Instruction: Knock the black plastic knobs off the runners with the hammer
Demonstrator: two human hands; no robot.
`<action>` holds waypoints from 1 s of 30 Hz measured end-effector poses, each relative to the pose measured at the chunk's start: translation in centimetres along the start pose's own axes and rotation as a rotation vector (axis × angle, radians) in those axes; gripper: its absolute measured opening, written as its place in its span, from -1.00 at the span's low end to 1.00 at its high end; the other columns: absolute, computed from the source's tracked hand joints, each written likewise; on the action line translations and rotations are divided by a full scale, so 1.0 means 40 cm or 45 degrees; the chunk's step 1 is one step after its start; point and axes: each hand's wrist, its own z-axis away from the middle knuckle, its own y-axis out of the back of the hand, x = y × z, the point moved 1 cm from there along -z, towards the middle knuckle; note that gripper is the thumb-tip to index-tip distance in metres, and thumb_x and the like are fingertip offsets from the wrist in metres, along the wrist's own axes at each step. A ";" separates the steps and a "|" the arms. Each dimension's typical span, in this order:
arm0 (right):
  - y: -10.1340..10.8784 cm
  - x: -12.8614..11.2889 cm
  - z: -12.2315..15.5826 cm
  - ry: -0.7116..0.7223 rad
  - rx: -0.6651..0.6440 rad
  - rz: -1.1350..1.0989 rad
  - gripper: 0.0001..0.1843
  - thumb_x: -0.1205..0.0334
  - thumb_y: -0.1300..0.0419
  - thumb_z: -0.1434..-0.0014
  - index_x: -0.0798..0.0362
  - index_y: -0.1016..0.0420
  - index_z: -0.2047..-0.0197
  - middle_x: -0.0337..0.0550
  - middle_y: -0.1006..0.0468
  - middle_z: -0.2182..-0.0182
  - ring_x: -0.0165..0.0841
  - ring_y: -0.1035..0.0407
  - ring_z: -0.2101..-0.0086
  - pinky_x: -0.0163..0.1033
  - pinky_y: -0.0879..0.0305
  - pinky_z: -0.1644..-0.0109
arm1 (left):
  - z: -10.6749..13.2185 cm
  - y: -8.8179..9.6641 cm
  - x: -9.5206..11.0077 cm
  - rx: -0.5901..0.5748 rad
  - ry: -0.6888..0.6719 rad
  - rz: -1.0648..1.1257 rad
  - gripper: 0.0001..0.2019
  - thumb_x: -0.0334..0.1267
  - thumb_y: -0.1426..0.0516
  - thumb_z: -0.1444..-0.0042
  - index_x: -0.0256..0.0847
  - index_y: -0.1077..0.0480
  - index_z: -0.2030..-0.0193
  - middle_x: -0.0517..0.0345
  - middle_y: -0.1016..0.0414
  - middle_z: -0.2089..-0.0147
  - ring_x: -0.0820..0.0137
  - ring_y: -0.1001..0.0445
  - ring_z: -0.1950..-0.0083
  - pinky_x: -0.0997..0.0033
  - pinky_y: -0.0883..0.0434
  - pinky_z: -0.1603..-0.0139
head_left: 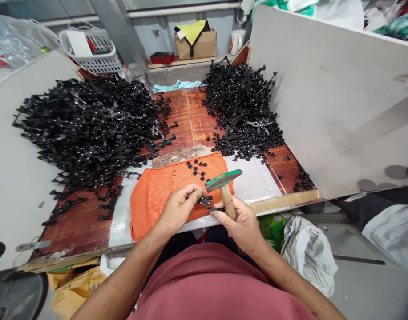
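In my right hand (245, 224) is a hammer (224, 180) with a green head and a short wooden handle, its head pointing up and away from me. My left hand (180, 206) pinches one end of a small black plastic part (205, 202). The thumb and fingertips of my right hand are at the part's other end, beside the handle. Both hands are over the near edge of an orange cloth (157, 189). Several small round black pieces (195, 168) lie on the cloth just beyond the hammer head.
A large heap of black plastic parts (90, 124) covers the table's left side. Another heap of smaller black parts (240, 111) lies at the right. Grey boards (330, 102) stand on both sides. At the back are a white basket (100, 64), a cardboard box (202, 44) and a mug (236, 42).
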 end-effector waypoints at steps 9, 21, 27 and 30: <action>0.027 -0.003 -0.003 0.053 0.034 0.006 -0.87 0.16 -0.33 -0.15 0.01 -0.57 0.26 -0.30 -0.48 0.55 -0.36 -0.39 0.50 -0.32 -0.32 0.47 | 0.037 -0.022 -0.008 -0.207 0.088 -0.054 -0.65 -0.01 0.06 -0.42 -0.14 -0.42 -0.04 0.25 -0.43 0.47 0.43 -0.39 0.43 0.47 -0.29 0.37; 0.021 0.012 0.003 0.071 -0.031 0.091 -0.77 0.11 -0.29 -0.22 0.01 -0.59 0.09 -0.21 -0.62 0.29 -0.33 -0.43 0.38 -0.25 -0.39 0.29 | -0.026 0.004 -0.012 0.154 0.080 0.137 -0.65 0.07 -0.06 -0.32 -0.14 -0.35 -0.03 0.26 -0.32 0.35 0.46 -0.28 0.38 0.49 -0.27 0.36; 0.137 0.040 -0.008 0.031 0.073 0.377 -0.82 0.10 -0.14 -0.36 0.00 -0.48 0.10 -0.28 -0.50 0.38 -0.34 -0.38 0.37 -0.28 -0.28 0.28 | -0.095 0.074 -0.044 0.017 0.143 -0.144 -0.78 -0.03 0.03 -0.38 -0.10 -0.26 0.06 0.38 -0.13 0.52 0.46 -0.18 0.52 0.50 -0.16 0.46; 0.160 0.058 0.002 -0.005 0.035 0.501 -0.83 0.13 -0.07 -0.39 -0.02 -0.44 0.14 -0.31 -0.46 0.43 -0.33 -0.36 0.41 -0.27 -0.24 0.30 | -0.109 0.062 -0.045 -0.022 0.121 -0.199 -0.83 -0.09 0.04 -0.37 -0.10 -0.25 0.09 0.38 -0.17 0.51 0.46 -0.21 0.51 0.49 -0.16 0.45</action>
